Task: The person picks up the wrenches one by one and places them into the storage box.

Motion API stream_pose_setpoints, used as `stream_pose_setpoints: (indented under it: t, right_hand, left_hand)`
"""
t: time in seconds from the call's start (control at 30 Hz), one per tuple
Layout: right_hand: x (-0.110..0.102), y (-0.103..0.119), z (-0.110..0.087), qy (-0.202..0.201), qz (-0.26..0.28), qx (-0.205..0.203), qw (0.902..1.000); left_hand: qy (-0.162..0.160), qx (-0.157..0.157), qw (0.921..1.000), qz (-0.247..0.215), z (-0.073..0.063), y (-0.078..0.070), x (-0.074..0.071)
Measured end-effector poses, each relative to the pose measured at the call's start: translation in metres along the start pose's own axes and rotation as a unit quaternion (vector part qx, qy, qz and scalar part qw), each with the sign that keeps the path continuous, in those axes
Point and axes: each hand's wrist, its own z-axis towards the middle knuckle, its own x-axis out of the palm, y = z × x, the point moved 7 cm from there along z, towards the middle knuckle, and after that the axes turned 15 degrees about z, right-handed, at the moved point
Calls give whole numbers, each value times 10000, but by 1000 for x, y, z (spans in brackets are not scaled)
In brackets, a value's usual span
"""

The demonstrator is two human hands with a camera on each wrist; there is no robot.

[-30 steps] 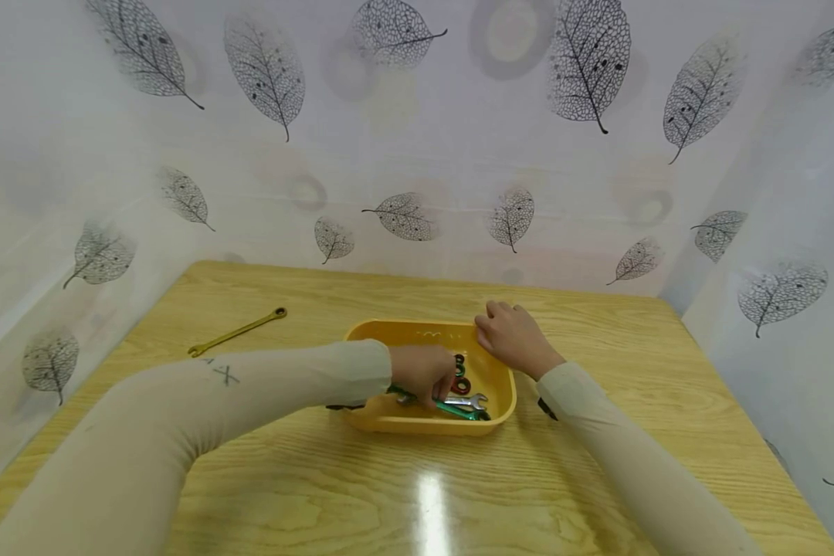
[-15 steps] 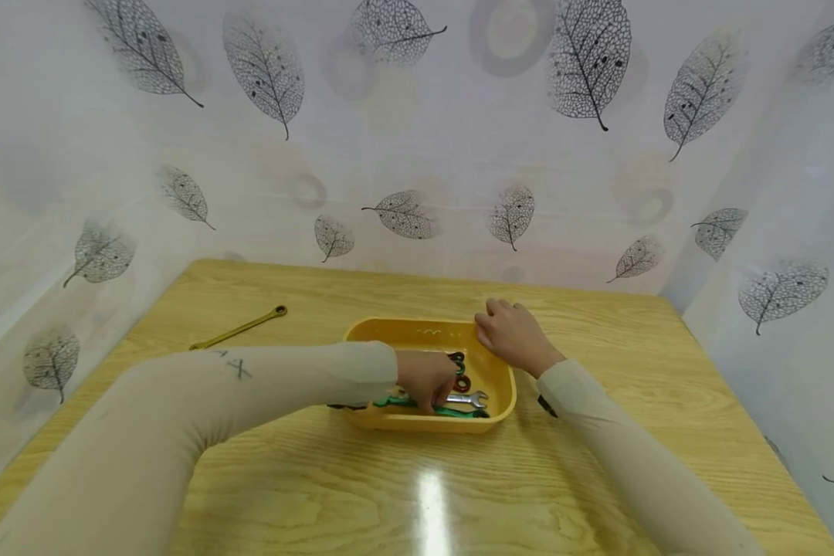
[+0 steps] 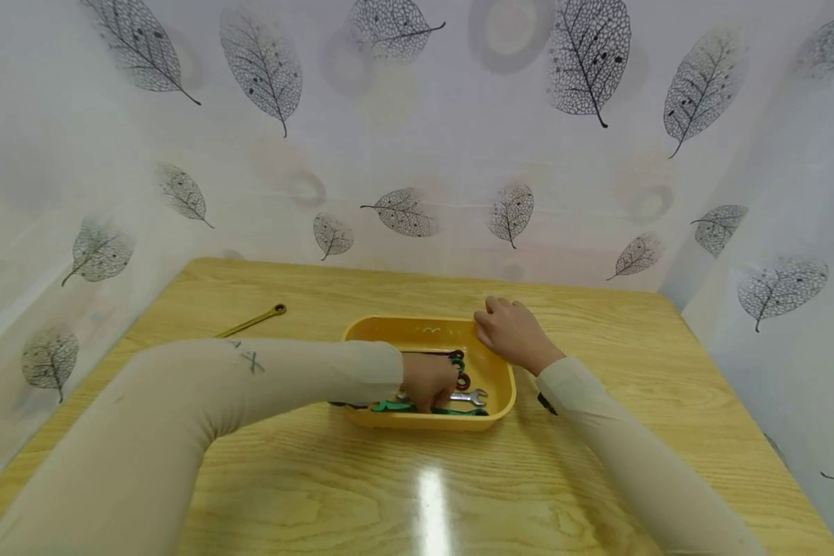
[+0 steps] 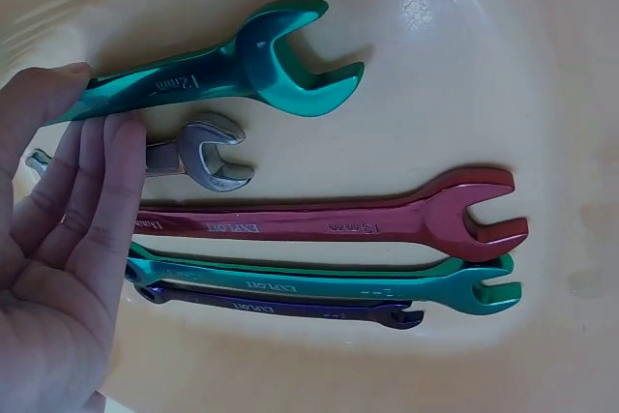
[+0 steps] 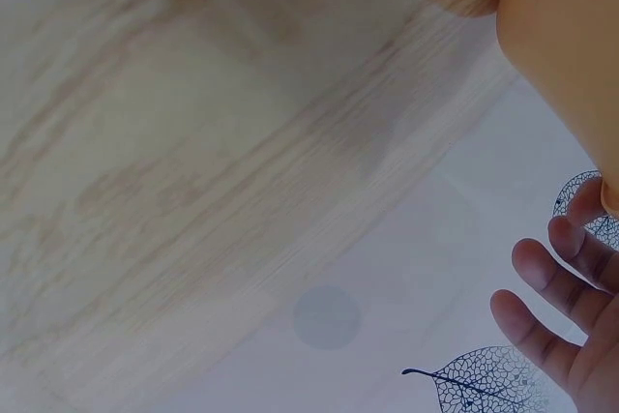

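A yellow plastic tray [image 3: 382,330] sits mid-table with several wrenches inside. My left hand [image 3: 429,381] reaches into it, pinching a green combination wrench [image 4: 193,81] marked 12mm between thumb and fingers, near the tray's front wall. Beside it in the left wrist view are a silver wrench [image 4: 164,158], a red wrench [image 4: 309,221], another green wrench [image 4: 309,283] and a small purple wrench [image 4: 280,307], lying roughly parallel. My fingers cover part of the silver wrench. At the tray's far right corner my right hand [image 3: 514,337] grips the rim.
On the wooden table [image 3: 306,486], left of the tray, lies a gold wrench [image 3: 253,320], partly hidden behind my left forearm. A white leaf-printed cloth [image 3: 431,139] stands along the back and sides of the table.
My left hand has shifted slightly right, and the green wrench it holds has swung more parallel to the tray's front wall. The left sleeve covers more of the gold wrench. My right hand stays put.
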Motion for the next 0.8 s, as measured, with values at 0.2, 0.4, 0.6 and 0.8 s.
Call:
stream_pose_setpoints:
  t: [0.2,0.4,0.6,0.8]
  right_hand:
    - [0,0,0,21,-34,-6,10000]
    - [0,1,0,-2,-54,-51,10000]
    - [-1,2,0,-26,-88,-76,9999]
    - [-2,2,0,-9,-44,-43,10000]
  left_hand:
    - [23,101,9999,53,-2,-4,-2]
    - [-69,124,9999,-81,-6,-7,-5]
    - [-231,72,9997,44,-9,-8,-7]
    - [-232,-164,9996,-14,-11,-7,-9]
